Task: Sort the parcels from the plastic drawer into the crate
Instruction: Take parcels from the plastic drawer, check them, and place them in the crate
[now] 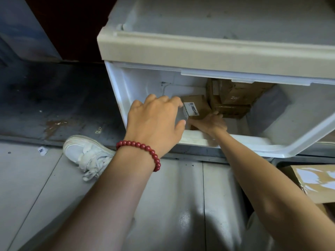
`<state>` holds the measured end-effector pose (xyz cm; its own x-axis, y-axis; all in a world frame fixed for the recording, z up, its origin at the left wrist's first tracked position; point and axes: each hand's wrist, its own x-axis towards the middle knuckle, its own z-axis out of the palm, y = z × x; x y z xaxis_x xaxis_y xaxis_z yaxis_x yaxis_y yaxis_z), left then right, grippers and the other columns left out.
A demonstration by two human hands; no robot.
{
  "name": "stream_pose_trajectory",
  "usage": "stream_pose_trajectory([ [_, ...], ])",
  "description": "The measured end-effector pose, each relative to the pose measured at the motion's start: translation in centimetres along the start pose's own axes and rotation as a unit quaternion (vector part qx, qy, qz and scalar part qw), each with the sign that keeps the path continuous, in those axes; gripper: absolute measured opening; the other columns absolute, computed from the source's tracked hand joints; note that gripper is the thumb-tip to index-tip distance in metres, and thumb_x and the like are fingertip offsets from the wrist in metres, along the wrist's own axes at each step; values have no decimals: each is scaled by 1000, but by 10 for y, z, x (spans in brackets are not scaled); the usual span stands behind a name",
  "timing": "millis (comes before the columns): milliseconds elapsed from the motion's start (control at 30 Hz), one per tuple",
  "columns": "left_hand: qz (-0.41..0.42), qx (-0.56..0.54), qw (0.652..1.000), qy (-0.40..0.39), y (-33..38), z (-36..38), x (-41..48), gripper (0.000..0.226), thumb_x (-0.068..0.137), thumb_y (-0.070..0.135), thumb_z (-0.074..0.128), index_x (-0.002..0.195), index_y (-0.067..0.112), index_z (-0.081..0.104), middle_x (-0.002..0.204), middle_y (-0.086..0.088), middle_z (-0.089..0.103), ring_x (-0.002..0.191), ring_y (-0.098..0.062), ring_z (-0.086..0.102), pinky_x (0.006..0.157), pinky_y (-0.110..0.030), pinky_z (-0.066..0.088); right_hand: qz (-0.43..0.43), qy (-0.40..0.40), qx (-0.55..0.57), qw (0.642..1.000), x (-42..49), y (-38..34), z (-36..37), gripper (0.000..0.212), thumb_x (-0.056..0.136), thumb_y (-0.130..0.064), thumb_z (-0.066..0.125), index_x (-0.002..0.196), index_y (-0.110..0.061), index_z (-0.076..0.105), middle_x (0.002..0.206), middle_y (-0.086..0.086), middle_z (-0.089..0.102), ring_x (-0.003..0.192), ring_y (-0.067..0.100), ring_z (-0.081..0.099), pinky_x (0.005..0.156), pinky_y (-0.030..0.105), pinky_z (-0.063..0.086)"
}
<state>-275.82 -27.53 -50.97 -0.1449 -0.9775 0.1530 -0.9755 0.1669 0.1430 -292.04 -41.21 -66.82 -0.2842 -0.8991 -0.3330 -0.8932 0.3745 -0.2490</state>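
Parcel label (191, 109) — print too small.

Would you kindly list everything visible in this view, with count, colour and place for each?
Plastic drawer: one, white, pulled open at centre right, under the cabinet top.
Labelled parcel: one, brown cardboard with a white label, front left of the parcels in the drawer, between both hands.
Stacked parcels: at least two, brown, back of the drawer; the exact count is hidden.
Cardboard box: one, brown with glossy tape, lower right edge, outside the drawer.
Paper scrap: one, white, on the floor at left.
Shoe: one, white, on the floor left of the drawer.
Bead bracelet: one, red, on the left wrist.
Left hand: open, fingers at the labelled parcel's left end.
Right hand: under the labelled parcel, its grip hidden.
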Motion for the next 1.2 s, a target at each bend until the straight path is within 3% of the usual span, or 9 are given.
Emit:
stream_pose_trajectory([
  [200, -13, 11, 1000, -16, -5, -4, -3, 43, 94, 46, 46, 135, 32, 43, 126, 9, 56, 120, -17, 47, 93, -38, 39, -62, 89, 47, 993, -32, 13, -37, 118, 68, -81, 53, 148, -3, 17, 149, 18, 28, 137, 37, 28, 104, 44, 36],
  [300, -10, 16, 1000, -19, -3, -6, -2, 44, 94, 45, 47, 136, 30, 43, 126, 7, 56, 119, -19, 47, 90, -37, 40, -94, 127, 89, 983, -59, 21, -69, 117, 59, -79, 47, 145, -3, 24, 145, 19, 33, 133, 38, 31, 102, 42, 36],
  [433, -17, 15, 999, -28, 6, -5, -3, 50, 93, 44, 50, 138, 27, 40, 131, 3, 55, 122, -23, 47, 91, -39, 39, -109, 111, 195, 968, -116, 40, -84, 112, 53, -73, 56, 137, -1, 35, 133, 18, 43, 125, 36, 38, 99, 43, 39],
  [667, -46, 24, 995, -86, 16, 0, -18, 94, 75, 56, 71, 147, 21, 21, 140, -9, 42, 125, -29, 45, 91, -44, 43, -149, 103, 307, 934, -195, 72, -88, 114, 47, -66, 56, 144, -11, 32, 140, 6, 44, 130, 25, 38, 102, 31, 36],
  [767, -77, -39, 991, -107, 17, 4, -31, 105, 69, 59, 75, 149, 20, 19, 143, -9, 41, 126, -28, 47, 92, -41, 45, -152, 99, 361, 915, -209, 86, -92, 120, 41, -66, 55, 145, -12, 31, 140, 3, 46, 127, 19, 44, 95, 21, 36],
  [900, -101, -235, 961, -108, 23, 12, -43, 93, 61, 49, 84, 135, 17, 38, 130, -2, 55, 118, -21, 53, 96, -39, 48, -174, 61, 416, 891, -214, 103, -98, 121, 39, -60, 64, 146, -16, 29, 130, -5, 50, 115, 8, 49, 83, 7, 36],
  [1067, -84, -321, 941, -59, 27, 5, -47, 97, 54, 48, 88, 132, 16, 40, 124, 1, 56, 114, -16, 54, 98, -35, 48, -142, 14, 488, 861, -204, 117, -99, 104, 49, -59, 76, 139, -15, 45, 133, -2, 57, 120, 13, 56, 104, 34, 46],
  [1133, -78, -335, 938, -28, 26, 2, -49, 92, 54, 49, 88, 129, 21, 42, 123, 3, 55, 110, -14, 55, 95, -31, 48, -137, -19, 515, 846, -205, 118, -99, 95, 57, -60, 72, 137, -14, 49, 132, 0, 59, 118, 12, 57, 102, 32, 48],
  [1200, -77, -343, 936, 11, 27, -1, -52, 85, 58, 46, 87, 128, 24, 45, 120, 5, 50, 106, -11, 54, 91, -25, 46, -142, -49, 529, 835, -208, 116, -98, 70, 77, -54, 65, 131, -10, 55, 126, 1, 61, 116, 10, 57, 96, 26, 49],
])
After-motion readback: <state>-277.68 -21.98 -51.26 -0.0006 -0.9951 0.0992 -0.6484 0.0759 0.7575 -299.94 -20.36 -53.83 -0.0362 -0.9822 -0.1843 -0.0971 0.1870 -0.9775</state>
